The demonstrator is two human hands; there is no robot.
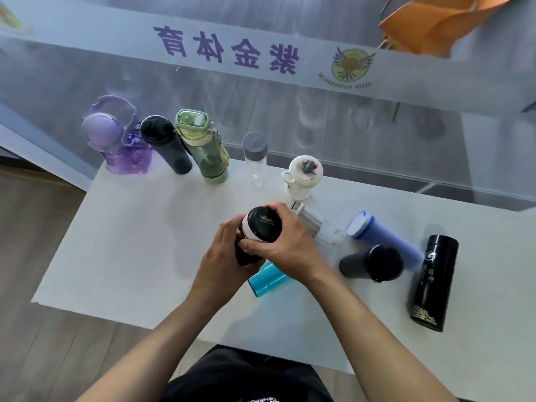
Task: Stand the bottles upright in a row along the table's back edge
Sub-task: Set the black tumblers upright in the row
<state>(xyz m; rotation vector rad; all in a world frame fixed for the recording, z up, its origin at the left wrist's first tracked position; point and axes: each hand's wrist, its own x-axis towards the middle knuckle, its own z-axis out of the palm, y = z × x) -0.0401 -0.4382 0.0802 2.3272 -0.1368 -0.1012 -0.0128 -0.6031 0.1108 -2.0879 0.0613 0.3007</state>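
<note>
- Both forearms are reaching in from below; the left hand (pixel 223 253) and right hand (pixel 287 242) are holding a black-capped dark bottle (pixel 261 227) over mid-surface, fingers clamped on its body and cap.
- Its long axis is pointing up toward the camera; the open slot is lying beyond, between the clear bottle (pixel 255 158) and the white bottle (pixel 301 178).
- Its lower body is hiding behind the hands, as is most of a teal bottle (pixel 265 281).

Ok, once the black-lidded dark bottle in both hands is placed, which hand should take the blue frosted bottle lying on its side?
Right, probably. The blue frosted bottle lies right of the right hand, while the left hand would have to cross over it.
</note>
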